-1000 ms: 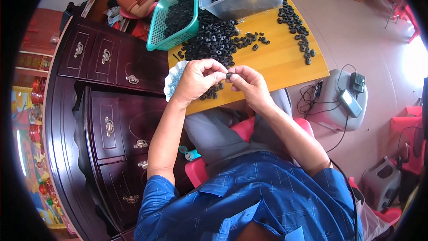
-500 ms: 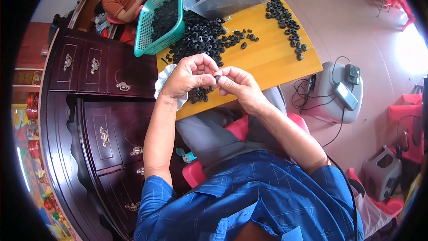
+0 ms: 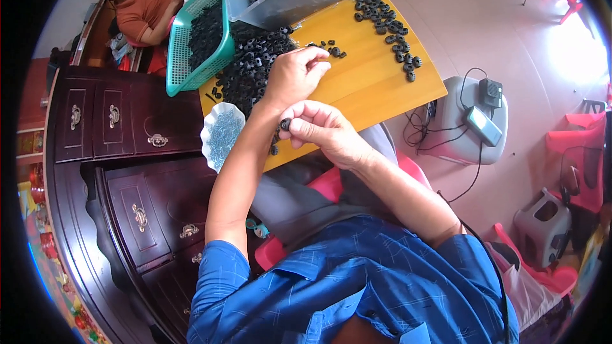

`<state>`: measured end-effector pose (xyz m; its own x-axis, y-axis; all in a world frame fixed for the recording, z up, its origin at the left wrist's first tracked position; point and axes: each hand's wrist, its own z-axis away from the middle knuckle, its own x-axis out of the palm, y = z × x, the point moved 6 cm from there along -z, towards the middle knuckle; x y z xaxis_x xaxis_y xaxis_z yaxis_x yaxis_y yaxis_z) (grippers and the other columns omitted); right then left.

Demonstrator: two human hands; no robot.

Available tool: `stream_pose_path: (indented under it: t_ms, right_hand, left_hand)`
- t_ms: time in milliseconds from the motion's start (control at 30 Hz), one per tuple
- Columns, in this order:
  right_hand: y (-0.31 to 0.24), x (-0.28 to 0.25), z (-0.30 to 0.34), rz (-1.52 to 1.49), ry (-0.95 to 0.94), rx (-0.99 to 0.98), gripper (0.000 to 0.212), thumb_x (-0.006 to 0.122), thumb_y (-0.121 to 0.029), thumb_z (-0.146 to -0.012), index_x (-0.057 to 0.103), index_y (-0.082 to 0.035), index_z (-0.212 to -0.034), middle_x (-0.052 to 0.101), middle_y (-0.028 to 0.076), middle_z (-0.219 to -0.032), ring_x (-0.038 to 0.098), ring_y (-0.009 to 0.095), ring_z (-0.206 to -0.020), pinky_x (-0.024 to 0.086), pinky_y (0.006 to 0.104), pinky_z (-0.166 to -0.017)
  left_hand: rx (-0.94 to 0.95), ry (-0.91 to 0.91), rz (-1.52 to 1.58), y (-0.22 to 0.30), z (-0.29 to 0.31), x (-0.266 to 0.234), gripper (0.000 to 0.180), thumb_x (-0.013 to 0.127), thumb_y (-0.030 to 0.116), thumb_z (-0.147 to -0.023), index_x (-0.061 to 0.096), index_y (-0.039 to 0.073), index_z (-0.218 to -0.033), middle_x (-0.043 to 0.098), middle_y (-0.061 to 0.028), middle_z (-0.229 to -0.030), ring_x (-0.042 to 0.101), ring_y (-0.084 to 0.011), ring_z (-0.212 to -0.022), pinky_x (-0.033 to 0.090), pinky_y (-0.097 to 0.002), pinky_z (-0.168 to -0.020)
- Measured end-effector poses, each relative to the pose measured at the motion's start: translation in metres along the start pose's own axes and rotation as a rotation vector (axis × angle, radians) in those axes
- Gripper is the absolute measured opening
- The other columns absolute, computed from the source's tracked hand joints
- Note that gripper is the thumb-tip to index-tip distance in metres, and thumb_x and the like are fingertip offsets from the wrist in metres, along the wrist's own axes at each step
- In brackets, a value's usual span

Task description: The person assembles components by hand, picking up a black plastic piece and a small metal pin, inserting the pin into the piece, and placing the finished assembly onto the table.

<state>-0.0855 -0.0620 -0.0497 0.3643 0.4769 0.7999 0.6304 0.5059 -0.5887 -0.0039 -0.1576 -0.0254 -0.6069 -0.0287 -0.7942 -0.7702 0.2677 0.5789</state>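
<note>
Head view: from afar I see the right hand (image 3: 322, 129) pinching a small black part (image 3: 285, 125) between thumb and fingers, at that hand's 9 o'clock. At its 11 o'clock, the left hand (image 3: 298, 75) is over the yellow desk (image 3: 382, 86), fingers bent and narrowly apart from the thumb; I cannot tell if they hold anything. Loose black pieces (image 3: 336, 52) lie just beyond them at 2 o'clock. From the left hand, I find a black heap (image 3: 255, 60) and green basket (image 3: 199, 71) at 10, and a scalloped dish (image 3: 206, 137) at 8.
</note>
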Motion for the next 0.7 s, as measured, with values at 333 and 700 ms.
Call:
stream_pose_path:
  t_ms: [333,700]
  right_hand:
    - [-0.002,-0.001,-0.001,-0.010,0.015,0.014,0.019,0.061,-0.020,-0.097,0.063,-0.005,-0.108,0.065,0.001,-0.096,0.057,0.007,-0.084,0.047,0.0225,-0.079]
    - [0.005,0.000,-0.002,-0.008,-0.024,0.027,0.019,0.061,-0.020,-0.098,0.062,-0.005,-0.109,0.066,0.002,-0.096,0.058,0.007,-0.085,0.048,0.0229,-0.078]
  left_hand:
    - [0.129,-0.016,-0.447,0.007,-0.031,0.053,0.016,0.065,0.024,-0.087,0.068,0.009,-0.092,0.068,-0.0102,-0.087,0.067,-0.0330,-0.080,0.055,-0.0421,-0.069]
    - [-0.110,0.092,0.100,-0.021,0.007,0.006,0.011,0.068,0.008,-0.085,0.060,0.004,-0.092,0.065,-0.0111,-0.071,0.062,-0.0209,-0.057,0.050,-0.0307,-0.055]
